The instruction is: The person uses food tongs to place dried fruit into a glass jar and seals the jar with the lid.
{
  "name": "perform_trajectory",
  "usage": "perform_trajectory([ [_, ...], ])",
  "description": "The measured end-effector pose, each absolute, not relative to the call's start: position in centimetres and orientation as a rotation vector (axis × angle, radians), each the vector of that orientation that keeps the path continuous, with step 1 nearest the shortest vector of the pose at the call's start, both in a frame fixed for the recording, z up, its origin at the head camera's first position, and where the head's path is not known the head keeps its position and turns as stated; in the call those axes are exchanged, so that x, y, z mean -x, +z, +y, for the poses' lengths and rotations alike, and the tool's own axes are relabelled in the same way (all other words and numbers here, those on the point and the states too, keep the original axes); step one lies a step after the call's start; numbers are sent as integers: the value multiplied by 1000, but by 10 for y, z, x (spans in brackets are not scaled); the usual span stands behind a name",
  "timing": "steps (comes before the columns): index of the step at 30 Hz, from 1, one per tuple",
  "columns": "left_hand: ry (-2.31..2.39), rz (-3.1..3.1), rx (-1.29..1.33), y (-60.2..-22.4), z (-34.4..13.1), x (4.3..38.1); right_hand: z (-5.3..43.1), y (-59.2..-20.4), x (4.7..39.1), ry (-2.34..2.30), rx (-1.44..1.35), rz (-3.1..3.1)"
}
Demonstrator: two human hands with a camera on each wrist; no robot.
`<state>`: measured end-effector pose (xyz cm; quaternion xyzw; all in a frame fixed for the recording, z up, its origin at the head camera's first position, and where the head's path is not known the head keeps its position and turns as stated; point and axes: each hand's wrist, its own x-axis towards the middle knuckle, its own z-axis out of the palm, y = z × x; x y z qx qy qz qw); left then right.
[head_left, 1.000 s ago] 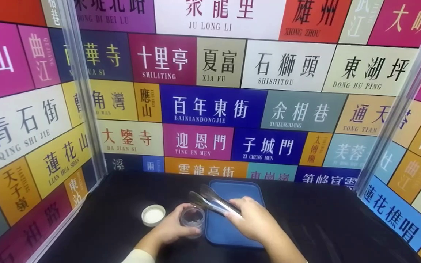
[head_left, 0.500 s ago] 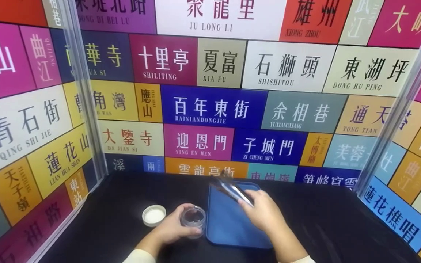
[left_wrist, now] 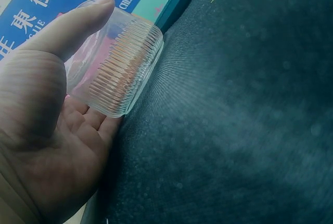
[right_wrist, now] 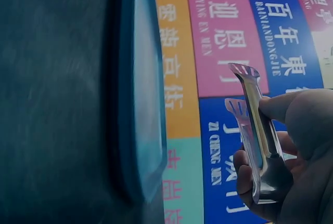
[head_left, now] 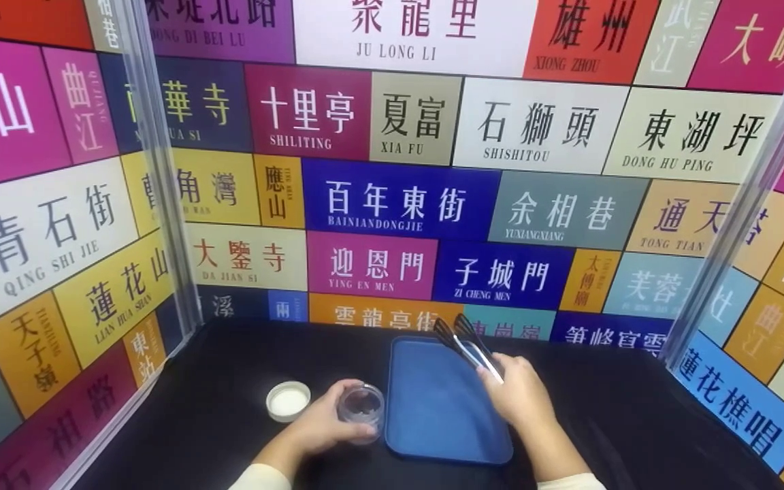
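My left hand [head_left: 320, 416] holds a clear jar [head_left: 363, 406] by its sides, thumb on the near side and fingers round the far side. The jar has no lid on. Fine vertical ribs run round its wall in the left wrist view, where the jar [left_wrist: 127, 68] stands on the dark cloth. My right hand [head_left: 523, 393] grips metal tongs [right_wrist: 256, 112], thumb on one arm and fingers on the other. Their slotted tips point up and away, slightly spread, with nothing between them. The tongs are over the far right part of a blue tray [head_left: 436, 422].
A white round lid [head_left: 288, 401] lies left of the jar on the black cloth [head_left: 215, 422]. The tray is just right of the jar. A wall [head_left: 399, 197] of coloured name signs rises behind, with clear upright posts [head_left: 160, 170] at both corners.
My right hand has carried the tongs from beside the jar to the right and away across the tray. The tongs' tips now point more upward. The left hand and jar have stayed put.
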<state>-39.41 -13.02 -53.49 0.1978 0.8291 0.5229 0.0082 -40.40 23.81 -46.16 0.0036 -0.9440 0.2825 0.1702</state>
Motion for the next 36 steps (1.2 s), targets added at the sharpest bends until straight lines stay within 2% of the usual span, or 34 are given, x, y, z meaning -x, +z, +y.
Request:
perform_trajectory([
  [36, 1652, 2567, -603, -533, -131, 392, 358, -487, 416, 598, 315, -2823],
])
